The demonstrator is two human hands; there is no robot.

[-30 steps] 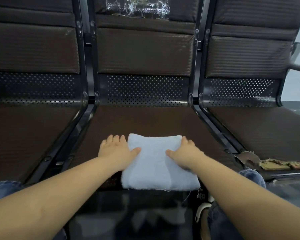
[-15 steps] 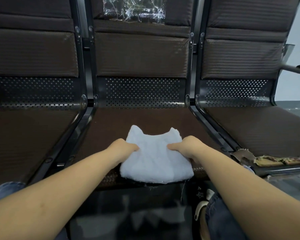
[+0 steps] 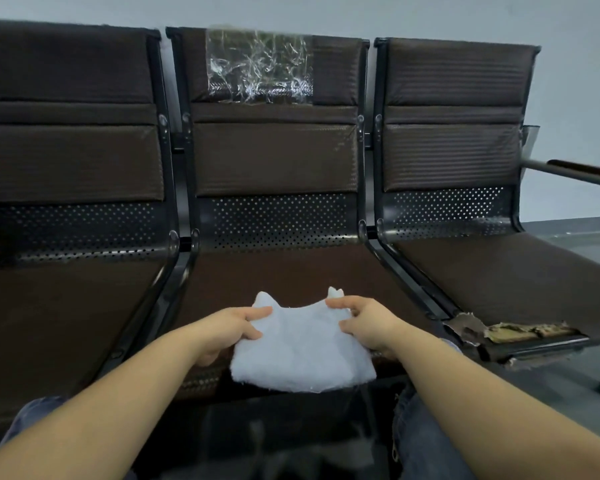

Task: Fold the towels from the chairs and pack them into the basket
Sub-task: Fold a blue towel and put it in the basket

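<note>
A folded white towel (image 3: pixel 302 351) is held up over the front edge of the middle chair seat (image 3: pixel 291 275). My left hand (image 3: pixel 229 327) pinches its left side, thumb on top and fingers underneath. My right hand (image 3: pixel 364 323) pinches the right side the same way. The two far corners of the towel stick up past my fingers, and its near edge sags down. No basket shows clearly; a dim dark shape (image 3: pixel 274 441) lies between my knees at the bottom.
Three dark brown chairs stand joined in a row against a pale wall. The right seat (image 3: pixel 520 289) has a torn front edge (image 3: pixel 513 332) with exposed padding. Clear tape (image 3: pixel 258 69) covers part of the middle backrest. An armrest (image 3: pixel 582 169) juts out at far right.
The towel lay flat under my palms on the seat a second ago. Both hands have since gripped its sides and lifted it, and my view has tilted upward.
</note>
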